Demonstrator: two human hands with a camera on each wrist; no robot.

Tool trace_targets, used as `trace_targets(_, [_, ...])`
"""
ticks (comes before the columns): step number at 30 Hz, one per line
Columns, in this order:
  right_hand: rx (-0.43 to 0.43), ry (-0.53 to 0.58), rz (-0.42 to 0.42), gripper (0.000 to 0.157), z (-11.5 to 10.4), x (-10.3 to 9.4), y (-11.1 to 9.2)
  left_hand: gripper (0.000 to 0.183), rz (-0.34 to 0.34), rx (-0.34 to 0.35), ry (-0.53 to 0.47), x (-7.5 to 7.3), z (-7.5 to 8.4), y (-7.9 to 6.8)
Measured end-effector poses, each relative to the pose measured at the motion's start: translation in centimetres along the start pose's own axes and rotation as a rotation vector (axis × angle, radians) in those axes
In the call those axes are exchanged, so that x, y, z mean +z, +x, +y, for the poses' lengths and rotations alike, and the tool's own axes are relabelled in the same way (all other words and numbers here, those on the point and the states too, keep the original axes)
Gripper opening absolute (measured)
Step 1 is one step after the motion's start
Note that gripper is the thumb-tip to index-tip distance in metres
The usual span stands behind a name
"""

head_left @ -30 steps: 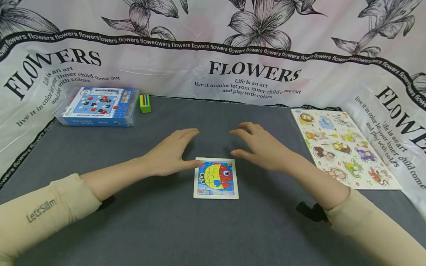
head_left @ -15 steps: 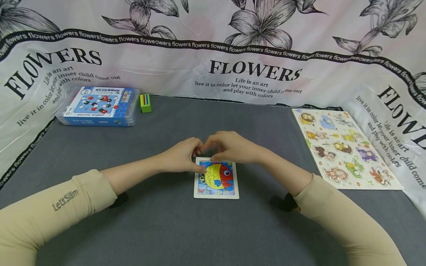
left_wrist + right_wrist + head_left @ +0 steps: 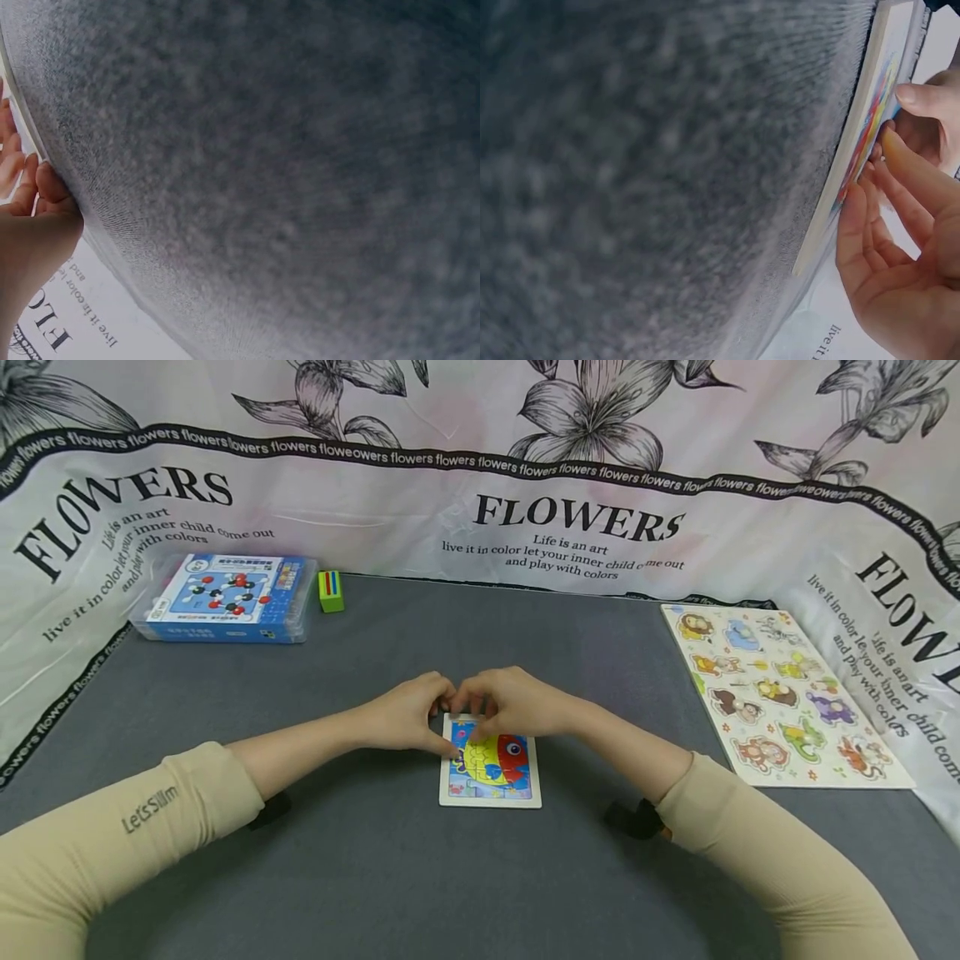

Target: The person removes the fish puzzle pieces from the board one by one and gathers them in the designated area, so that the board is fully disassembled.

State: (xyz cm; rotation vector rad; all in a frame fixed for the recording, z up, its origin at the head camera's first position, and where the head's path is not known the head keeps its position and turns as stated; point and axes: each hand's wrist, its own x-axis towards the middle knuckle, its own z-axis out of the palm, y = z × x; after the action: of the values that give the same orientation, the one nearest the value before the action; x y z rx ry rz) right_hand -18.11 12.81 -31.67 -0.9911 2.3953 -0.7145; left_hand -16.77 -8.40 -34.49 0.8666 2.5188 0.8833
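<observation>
A small square jigsaw puzzle (image 3: 497, 766) with a yellow and red fish and a white frame lies on the grey cloth. My left hand (image 3: 402, 713) holds its far left corner, thumb on the left edge and fingers curled behind. From the right, my right hand (image 3: 527, 702) reaches over the far edge. Its thumb and bent fingers touch the picture near that corner, close to the left fingers. In the right wrist view the puzzle (image 3: 864, 127) is edge-on; any piece between the right fingertips is hidden. The left wrist view shows mostly cloth.
A clear plastic case with a blue molecule-picture sleeve (image 3: 225, 597) stands at the back left. Beside it is a small green block (image 3: 331, 592) with coloured stripes. To the right lies a large board of animal pictures (image 3: 780, 693). A flower-printed sheet (image 3: 360, 502) hangs behind.
Both hands have come in from either side of the puzzle and met at its far left corner. In the last half second the right fingers have bent down further onto the picture.
</observation>
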Motion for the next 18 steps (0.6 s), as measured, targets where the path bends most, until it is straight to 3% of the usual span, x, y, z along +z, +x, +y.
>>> trace_targets(18, [-0.029, -0.041, 0.033, 0.032, 0.53, 0.67, -0.01, 0.058, 0.034, 0.036, 0.023, 0.44, -0.15, -0.23])
